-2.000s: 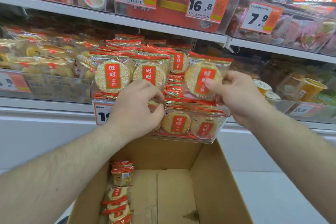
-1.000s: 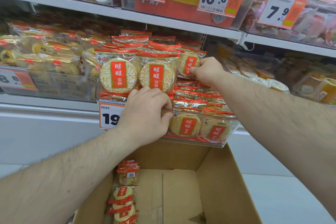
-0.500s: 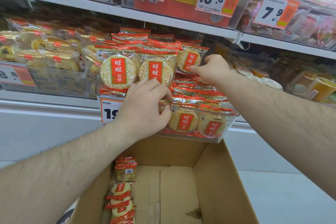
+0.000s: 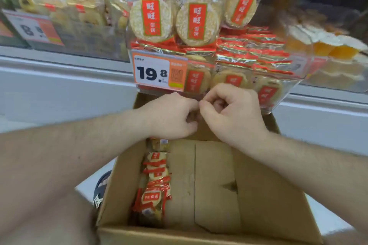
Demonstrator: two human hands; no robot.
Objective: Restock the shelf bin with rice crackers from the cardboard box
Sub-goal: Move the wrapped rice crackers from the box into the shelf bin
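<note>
The clear shelf bin [image 4: 288, 85], tagged 19.8 [image 4: 151, 73], is packed with rice crackers in red-edged wrappers. Three packs stand upright on top [image 4: 196, 22], and flat stacks fill the right side [image 4: 254, 49]. Below it stands the open cardboard box [image 4: 262, 195], which holds one row of rice cracker packs [image 4: 157, 181] along its left wall. My left hand [image 4: 171, 117] and right hand [image 4: 231, 113] hover over the box's far edge, just under the bin's front. Both have curled fingers and touch at the fingertips. I see nothing held in either.
To the left, a bin of yellow pastry packs [image 4: 79, 10] carries a price tag [image 4: 33, 28]. Orange jelly cups [image 4: 328, 47] sit in a bin to the right. A white shelf ledge [image 4: 59, 77] runs behind the box, and a shoe [image 4: 101, 191] shows beside its left wall.
Both hands left the bin and dropped to just above the box, meeting at the fingertips. The right hand let go of the upright pack at the back. The view tilted down and closer.
</note>
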